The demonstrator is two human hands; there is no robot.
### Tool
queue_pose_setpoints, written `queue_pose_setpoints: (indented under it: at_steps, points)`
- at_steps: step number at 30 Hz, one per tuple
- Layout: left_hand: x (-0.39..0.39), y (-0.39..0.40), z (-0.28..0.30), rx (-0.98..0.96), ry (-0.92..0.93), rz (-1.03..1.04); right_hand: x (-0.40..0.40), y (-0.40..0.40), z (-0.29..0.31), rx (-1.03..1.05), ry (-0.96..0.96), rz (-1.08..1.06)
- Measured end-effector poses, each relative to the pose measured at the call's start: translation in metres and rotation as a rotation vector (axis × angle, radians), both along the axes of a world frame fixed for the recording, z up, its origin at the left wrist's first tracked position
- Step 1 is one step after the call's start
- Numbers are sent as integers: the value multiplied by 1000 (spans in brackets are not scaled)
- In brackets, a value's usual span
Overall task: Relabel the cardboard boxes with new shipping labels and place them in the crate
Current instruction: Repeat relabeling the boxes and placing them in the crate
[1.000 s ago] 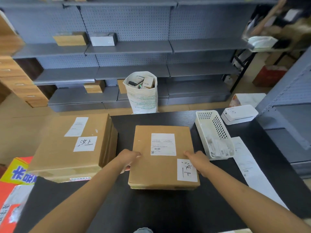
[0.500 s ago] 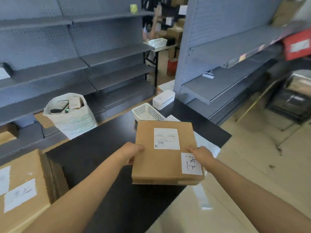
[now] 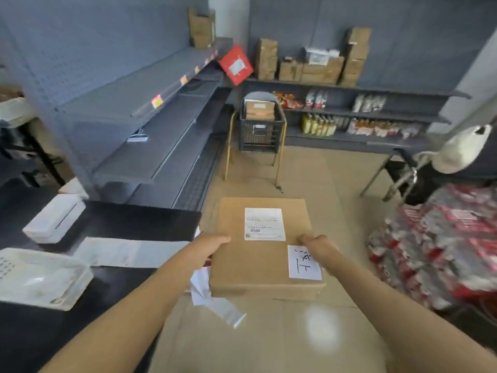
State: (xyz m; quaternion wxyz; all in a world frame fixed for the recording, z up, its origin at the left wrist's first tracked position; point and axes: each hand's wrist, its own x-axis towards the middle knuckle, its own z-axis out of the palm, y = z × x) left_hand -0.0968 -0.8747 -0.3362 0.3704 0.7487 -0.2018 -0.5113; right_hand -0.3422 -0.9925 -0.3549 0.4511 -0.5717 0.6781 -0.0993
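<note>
My left hand [image 3: 212, 244] and right hand [image 3: 316, 244] grip opposite edges of the cardboard box [image 3: 265, 249], fingers curled round it, held above the floor. Black crate [image 3: 259, 133] sits far ahead on a chair. Table [image 3: 121, 219] lies left.

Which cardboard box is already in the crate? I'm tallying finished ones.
The brown cardboard box standing inside the black plastic crate by the far shelves; the others sit on shelves, or in the left hand and right hand.

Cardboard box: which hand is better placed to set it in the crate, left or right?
Neither alone, probably: the left hand and right hand grip opposite edges of the cardboard box, held level. The crate is straight ahead on a chair, so a two-handed carry looks best.
</note>
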Motion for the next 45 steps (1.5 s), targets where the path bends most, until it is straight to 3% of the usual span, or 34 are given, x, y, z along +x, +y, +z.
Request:
queue_pose_setpoints:
  at_steps: [6, 12, 21, 37, 45]
  points:
    - [-73, -88, -2, 20, 1, -86, -80, -61, -9, -20, 22, -125]
    - [-84, -144, -9, 50, -19, -115, -90, -115, -28, 31, 2, -146]
    - [-21, -271, -42, 112, -9, -78, -26, -248, -57, 98, 34, -69]
    - [94, -559, -47, 116, -4, -78, 84, -531, -58, 114, 31, -92]
    - [150, -702, -57, 136, 17, -20, 142, -695, -61, 117, 7, -6]
